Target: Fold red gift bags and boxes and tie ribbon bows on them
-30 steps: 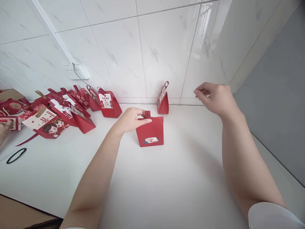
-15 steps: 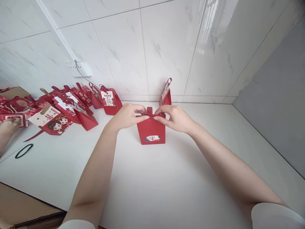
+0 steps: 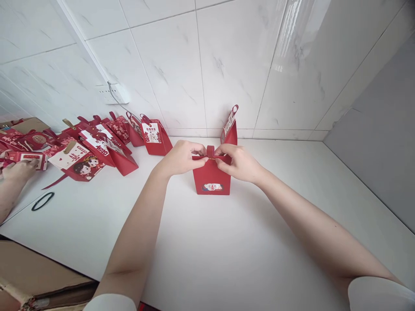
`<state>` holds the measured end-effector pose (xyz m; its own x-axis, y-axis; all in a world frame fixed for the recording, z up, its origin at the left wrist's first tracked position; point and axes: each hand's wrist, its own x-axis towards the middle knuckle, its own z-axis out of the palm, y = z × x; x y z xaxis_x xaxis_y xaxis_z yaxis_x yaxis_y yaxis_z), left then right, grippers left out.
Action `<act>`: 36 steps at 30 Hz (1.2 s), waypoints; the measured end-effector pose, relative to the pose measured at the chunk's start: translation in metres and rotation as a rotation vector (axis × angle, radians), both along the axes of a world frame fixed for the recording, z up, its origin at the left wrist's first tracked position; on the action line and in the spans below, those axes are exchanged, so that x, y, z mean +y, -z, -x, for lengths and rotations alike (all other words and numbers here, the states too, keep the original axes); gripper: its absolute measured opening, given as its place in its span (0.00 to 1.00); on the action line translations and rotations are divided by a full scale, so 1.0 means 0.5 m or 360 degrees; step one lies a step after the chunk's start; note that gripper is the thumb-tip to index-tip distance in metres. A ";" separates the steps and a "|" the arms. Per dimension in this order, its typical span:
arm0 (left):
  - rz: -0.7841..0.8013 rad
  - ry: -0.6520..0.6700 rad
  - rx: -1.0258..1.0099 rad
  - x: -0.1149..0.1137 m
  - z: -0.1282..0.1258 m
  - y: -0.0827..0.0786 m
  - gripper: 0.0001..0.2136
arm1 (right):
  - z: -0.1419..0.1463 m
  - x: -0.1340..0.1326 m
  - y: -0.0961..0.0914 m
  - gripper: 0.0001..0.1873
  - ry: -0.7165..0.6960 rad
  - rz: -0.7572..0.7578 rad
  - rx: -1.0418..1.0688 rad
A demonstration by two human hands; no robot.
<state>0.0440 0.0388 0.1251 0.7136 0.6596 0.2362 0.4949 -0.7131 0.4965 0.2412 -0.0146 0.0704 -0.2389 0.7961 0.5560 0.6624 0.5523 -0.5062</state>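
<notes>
A small red gift box (image 3: 211, 179) with an oval label on its front stands upright on the white counter (image 3: 207, 242). My left hand (image 3: 182, 156) pinches the left side of its top flap. From the right, my right hand (image 3: 236, 162) pinches the same top edge beside the little red handle loop. Both hands have their fingers closed on the box's top. A second red gift box (image 3: 230, 129) with a white tag stands behind it against the tiled wall.
Several red gift boxes (image 3: 97, 147) lie in a heap at the back left under a wall socket (image 3: 116, 93). Another person's hand (image 3: 17, 170) rests on a box at the far left. A black hair band (image 3: 42, 201) lies nearby. A cardboard carton (image 3: 35, 280) sits below the counter edge.
My right hand came down from the air at the right onto the box's top, where both hands now pinch it. The view shifted slightly left.
</notes>
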 end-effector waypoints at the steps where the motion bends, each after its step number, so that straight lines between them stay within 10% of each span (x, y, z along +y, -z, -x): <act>1: -0.0018 -0.0008 0.0001 0.001 0.000 0.001 0.08 | 0.000 0.000 0.000 0.04 0.0007 -0.0006 -0.0009; 15: -0.0425 -0.0150 -0.0305 0.040 -0.023 0.059 0.08 | -0.015 0.037 0.048 0.09 0.0229 -0.0359 0.0168; 36: -0.0268 -0.0027 -0.0361 0.046 -0.016 0.064 0.08 | -0.020 0.039 0.045 0.06 0.0207 -0.0277 0.0152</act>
